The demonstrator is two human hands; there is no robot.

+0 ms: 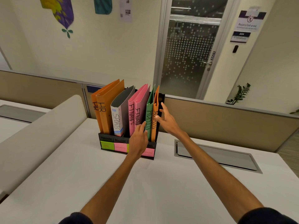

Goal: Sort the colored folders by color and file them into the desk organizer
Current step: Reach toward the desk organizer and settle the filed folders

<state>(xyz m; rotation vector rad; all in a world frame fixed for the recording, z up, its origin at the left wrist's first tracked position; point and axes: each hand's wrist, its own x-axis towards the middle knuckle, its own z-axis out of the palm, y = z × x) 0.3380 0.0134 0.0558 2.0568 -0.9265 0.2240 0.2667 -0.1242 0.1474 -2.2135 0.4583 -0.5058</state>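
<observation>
A black desk organizer (pixel 111 139) stands on the white desk with upright folders in it. From left to right: two orange folders marked HR (pixel 105 110), a grey one marked SPORTS (pixel 119 117), two pink ones marked FINANCE (pixel 137 109), a green folder (pixel 150 113) and a thin orange folder (pixel 155 110). My left hand (pixel 139 141) reaches in front of the organizer, fingertips touching the base of the green folder. My right hand (pixel 166 118) has its fingers spread against the right side of the thin orange folder. Neither hand holds anything.
Green and pink sticky labels (pixel 113 146) line the organizer's front. A grey cable hatch (pixel 218 157) sits in the desk to the right. A curved beige divider (pixel 48 120) runs along the left; a tan partition (pixel 226 120) stands behind. A glass door (pixel 191 54) is beyond.
</observation>
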